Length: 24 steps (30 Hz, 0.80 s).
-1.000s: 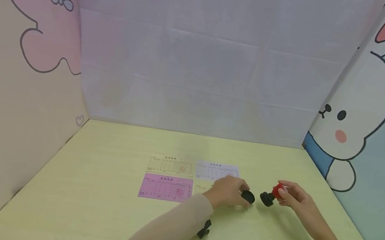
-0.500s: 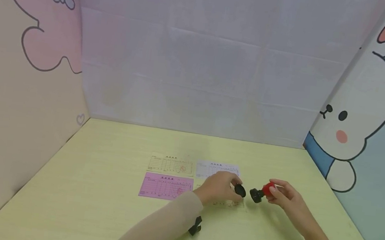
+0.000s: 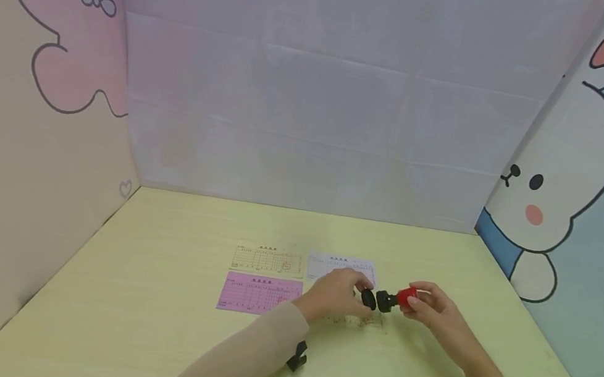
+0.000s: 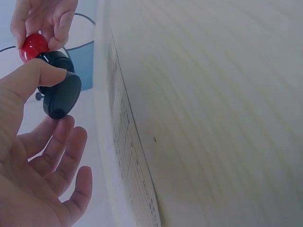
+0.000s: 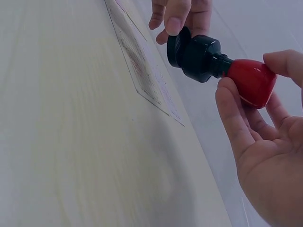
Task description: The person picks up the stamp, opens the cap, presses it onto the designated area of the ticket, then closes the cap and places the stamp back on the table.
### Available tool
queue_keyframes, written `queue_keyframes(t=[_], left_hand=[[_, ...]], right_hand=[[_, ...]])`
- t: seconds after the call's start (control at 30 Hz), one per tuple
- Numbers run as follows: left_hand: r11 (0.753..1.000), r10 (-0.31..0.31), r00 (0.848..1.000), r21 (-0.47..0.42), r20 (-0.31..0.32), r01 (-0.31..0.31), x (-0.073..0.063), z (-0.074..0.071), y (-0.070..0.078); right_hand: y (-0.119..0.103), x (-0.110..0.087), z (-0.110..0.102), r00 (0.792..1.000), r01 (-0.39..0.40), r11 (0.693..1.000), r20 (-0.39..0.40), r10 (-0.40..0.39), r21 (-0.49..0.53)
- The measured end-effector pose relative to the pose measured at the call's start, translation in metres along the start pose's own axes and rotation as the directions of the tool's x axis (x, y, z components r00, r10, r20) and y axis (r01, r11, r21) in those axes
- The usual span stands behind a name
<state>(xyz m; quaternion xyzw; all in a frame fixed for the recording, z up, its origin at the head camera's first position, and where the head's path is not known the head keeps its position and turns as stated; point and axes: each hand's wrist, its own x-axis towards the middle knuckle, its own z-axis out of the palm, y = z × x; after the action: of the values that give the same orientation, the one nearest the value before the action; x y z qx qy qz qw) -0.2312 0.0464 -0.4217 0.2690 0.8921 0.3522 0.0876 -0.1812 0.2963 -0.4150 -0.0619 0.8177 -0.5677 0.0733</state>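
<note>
My right hand (image 3: 431, 306) holds a stamp by its red knob (image 5: 252, 82), its black round base (image 5: 199, 57) pointing left. A round black cap (image 4: 63, 96) is pinched between thumb and fingers of my left hand (image 3: 336, 293). Cap and stamp base face each other in the air, very close together; whether they touch I cannot tell. Below the left hand lies a pale printed slip (image 3: 345, 320), mostly covered by that hand.
More printed slips with red stamp marks lie on the pale wooden table (image 3: 151, 333): a pink one (image 3: 256, 295), a cream one (image 3: 267, 260) and a white one (image 3: 338, 267). Upright panels enclose the table at the back and both sides.
Both hands have moved left, the right one farther. The gap between stamp base and cap has narrowed, and the stamp has turned nearly level.
</note>
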Motion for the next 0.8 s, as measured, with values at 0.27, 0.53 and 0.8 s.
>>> queue_keyframes(t=[0.27, 0.53, 0.8], left_hand=[[0.998, 0.023, 1.0, 0.056, -0.012, -0.022, -0.002, -0.006, -0.003], [0.997, 0.032, 0.999, 0.075, -0.015, -0.031, -0.003, -0.01, -0.006], [0.995, 0.029, 1.0, 0.091, -0.008, -0.028, -0.004, -0.013, -0.007]], right_hand=[[-0.002, 0.005, 0.01, 0.998, 0.014, 0.999, 0.062, -0.016, 0.031], [0.0, 0.007, 0.017, 0.994, 0.052, 0.995, 0.087, -0.059, 0.085], [0.001, 0.009, 0.021, 0.994, 0.055, 0.995, 0.094, -0.063, 0.088]])
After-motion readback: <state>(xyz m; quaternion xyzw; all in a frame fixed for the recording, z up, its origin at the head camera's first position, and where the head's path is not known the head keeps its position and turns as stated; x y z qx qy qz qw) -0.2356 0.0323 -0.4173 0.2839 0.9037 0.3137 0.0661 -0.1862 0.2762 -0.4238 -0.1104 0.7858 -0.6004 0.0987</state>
